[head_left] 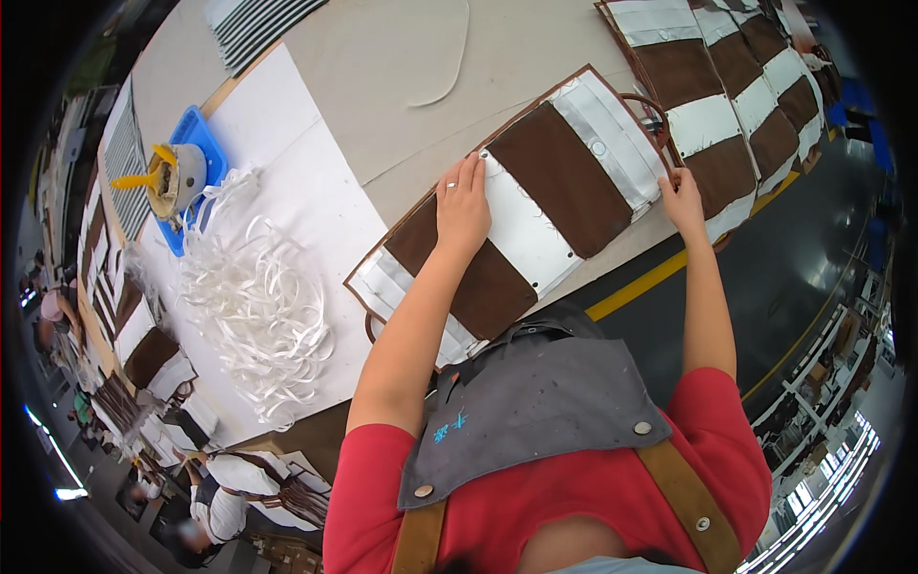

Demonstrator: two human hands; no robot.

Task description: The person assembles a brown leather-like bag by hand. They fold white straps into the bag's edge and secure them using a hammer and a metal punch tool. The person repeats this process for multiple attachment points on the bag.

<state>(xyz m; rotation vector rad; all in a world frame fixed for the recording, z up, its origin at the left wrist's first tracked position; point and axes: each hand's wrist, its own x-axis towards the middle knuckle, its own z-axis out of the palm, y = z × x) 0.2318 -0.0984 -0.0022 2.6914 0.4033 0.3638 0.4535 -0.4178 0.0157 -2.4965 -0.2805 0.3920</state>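
Note:
A long flat bag piece (560, 182) with brown and white sections, dark handle loops at its short ends and a brown border lies slantwise before me. My left hand (463, 206), with a ring, rests on it with fingers stretched toward its far long edge, beside the white middle section. My right hand (681, 199) pinches the right end of the piece close to its near corner. Small round dark marks or holes show on the white middle section. A round snap-like disc (599, 148) shows on the silvery-white right section.
Left lies a heap of white ribbon strips (263, 311) on a white board (277, 105). Beyond it a pot (182, 177) with yellow-handled tools stands in a blue tray (212, 143). More brown-white pieces (712, 105) are stacked at the far right. Other people work at lower left.

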